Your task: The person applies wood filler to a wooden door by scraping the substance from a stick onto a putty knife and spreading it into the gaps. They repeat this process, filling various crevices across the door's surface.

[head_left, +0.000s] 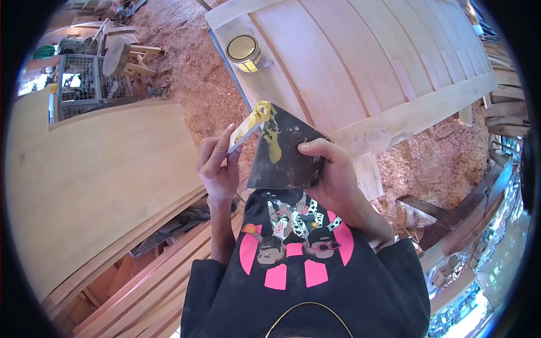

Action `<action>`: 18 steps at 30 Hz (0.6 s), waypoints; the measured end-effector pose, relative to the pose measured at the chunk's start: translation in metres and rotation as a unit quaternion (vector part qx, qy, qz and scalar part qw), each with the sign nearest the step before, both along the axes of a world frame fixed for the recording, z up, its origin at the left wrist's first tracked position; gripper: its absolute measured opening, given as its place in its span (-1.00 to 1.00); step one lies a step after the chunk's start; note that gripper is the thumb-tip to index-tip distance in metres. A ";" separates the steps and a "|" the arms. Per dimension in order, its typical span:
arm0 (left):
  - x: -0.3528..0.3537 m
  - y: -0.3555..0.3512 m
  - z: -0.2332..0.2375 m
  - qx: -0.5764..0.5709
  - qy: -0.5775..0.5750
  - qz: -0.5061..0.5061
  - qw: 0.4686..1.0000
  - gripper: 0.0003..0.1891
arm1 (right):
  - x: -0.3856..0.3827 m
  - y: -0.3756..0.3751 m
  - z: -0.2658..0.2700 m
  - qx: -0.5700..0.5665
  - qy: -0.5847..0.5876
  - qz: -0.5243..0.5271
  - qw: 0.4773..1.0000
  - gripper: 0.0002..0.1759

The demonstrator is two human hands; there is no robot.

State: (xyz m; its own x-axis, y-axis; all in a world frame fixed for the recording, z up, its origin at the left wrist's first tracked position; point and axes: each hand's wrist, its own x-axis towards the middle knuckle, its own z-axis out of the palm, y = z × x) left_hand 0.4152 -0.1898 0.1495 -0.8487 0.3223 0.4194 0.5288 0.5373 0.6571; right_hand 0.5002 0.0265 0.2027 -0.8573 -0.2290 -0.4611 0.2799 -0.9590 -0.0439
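My left hand [218, 169] is closed on a flat, pale spatula-like strip [240, 135], tilted up and to the right. A lump of yellow paste [261, 111] covers its far end, at the upper corner of a dark flat plate [290, 158]. My right hand [332, 169] grips that plate by its right side, thumb on top and the other fingers mostly hidden beneath. A streak of the same yellow paste runs down the plate's face. Beyond my hands, a round tin [245, 53] with a yellow-and-dark label stands on a panelled wooden door [360, 67].
A large plywood sheet [107, 186] lies to the left, with long planks [146, 293] below it. Wood shavings [186, 56] cover the ground. A wire cage [84, 84] and a wooden stool [121, 59] are at the upper left. Dark beams [445, 219] lie at the right.
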 end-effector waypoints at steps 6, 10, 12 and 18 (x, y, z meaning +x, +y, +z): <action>0.002 0.000 0.000 -0.005 -0.007 -0.002 1.000 -0.47 | -0.002 0.001 -0.014 0.078 0.011 -0.032 0.996 -0.57; 0.002 -0.001 -0.002 -0.025 0.000 0.002 1.000 -0.49 | -0.004 0.002 -0.020 0.062 0.026 -0.030 0.997 -0.52; 0.003 0.002 -0.007 -0.025 0.001 -0.017 1.000 -0.52 | 0.000 0.007 -0.026 0.058 0.013 -0.037 0.998 -0.51; 0.000 0.007 -0.030 -0.113 -0.018 -0.004 0.993 -0.48 | 0.008 0.019 -0.049 0.025 0.021 -0.024 0.999 -0.46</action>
